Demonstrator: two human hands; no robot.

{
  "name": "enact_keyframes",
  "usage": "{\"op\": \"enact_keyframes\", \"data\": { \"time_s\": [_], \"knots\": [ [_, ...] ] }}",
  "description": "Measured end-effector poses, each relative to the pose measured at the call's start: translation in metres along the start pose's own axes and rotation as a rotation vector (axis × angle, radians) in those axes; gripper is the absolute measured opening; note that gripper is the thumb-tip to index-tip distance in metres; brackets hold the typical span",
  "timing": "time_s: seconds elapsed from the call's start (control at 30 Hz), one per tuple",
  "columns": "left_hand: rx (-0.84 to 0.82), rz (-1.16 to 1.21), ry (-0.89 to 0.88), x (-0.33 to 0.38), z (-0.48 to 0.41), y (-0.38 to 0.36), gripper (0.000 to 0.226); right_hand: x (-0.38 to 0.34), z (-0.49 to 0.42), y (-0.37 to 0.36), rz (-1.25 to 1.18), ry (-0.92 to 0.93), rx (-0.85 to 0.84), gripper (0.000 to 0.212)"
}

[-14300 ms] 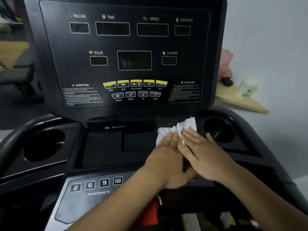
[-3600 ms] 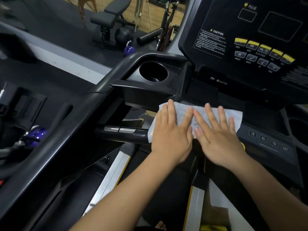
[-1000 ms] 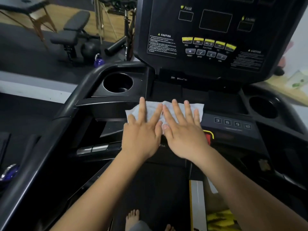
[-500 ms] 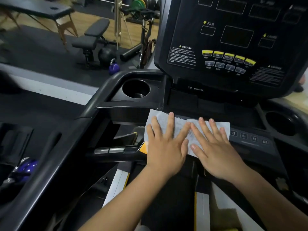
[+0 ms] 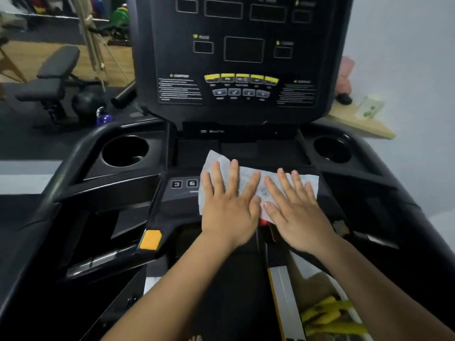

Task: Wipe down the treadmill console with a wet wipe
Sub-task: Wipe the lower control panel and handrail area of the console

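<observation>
A white wet wipe [image 5: 248, 177] lies spread flat on the lower panel of the black treadmill console [image 5: 236, 99], right of the small buttons marked 3 and 6 [image 5: 184, 184]. My left hand [image 5: 229, 205] presses flat on the wipe's left half with straight, spread fingers. Beside it, my right hand [image 5: 293, 207] presses flat on the right half, fingers straight too. The hands cover most of the wipe and the panel's further buttons. The upright display with yellow keys [image 5: 241, 78] rises behind.
Round cup holders sit at the left [image 5: 125, 151] and right [image 5: 332, 148] of the console. A wooden shelf with a white cup [image 5: 369, 107] is at the right by the wall. A weight bench [image 5: 51, 80] and a kettlebell [image 5: 104, 116] stand on the floor to the left.
Both hands have slid the wipe to the right along the lower panel, uncovering the 3 and 6 buttons. The view has turned to face the console squarely.
</observation>
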State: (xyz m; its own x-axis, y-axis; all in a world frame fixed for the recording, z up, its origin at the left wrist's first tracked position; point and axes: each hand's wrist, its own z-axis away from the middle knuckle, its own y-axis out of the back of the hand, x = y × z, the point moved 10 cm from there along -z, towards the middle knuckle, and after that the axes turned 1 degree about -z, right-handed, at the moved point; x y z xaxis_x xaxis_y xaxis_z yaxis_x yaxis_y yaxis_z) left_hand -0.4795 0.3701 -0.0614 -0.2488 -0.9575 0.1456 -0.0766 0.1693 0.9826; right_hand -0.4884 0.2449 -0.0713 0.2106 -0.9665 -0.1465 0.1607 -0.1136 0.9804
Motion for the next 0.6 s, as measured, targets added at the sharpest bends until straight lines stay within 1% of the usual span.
{"op": "enact_keyframes", "data": {
  "time_s": [0.13,0.3,0.4,0.5,0.6],
  "knots": [
    [-0.034,-0.027,-0.096,0.042,-0.007,-0.009,0.062,0.035,0.017,-0.003,0.032,-0.055,0.036,0.074],
    [-0.054,-0.079,-0.2,0.088,-0.005,-0.019,0.066,0.07,0.037,-0.003,0.018,-0.123,0.067,0.075],
    [-0.054,-0.095,-0.236,0.102,-0.009,-0.021,0.064,0.078,0.038,-0.002,-0.09,-0.144,0.058,0.07],
    [-0.102,-0.104,-0.252,0.108,-0.029,-0.022,0.061,0.084,0.024,0.005,-0.263,-0.182,0.008,0.063],
    [-0.127,-0.097,-0.223,0.106,-0.052,-0.02,0.06,0.084,0.003,0.016,-0.31,-0.167,-0.005,0.058]
  ]
}}
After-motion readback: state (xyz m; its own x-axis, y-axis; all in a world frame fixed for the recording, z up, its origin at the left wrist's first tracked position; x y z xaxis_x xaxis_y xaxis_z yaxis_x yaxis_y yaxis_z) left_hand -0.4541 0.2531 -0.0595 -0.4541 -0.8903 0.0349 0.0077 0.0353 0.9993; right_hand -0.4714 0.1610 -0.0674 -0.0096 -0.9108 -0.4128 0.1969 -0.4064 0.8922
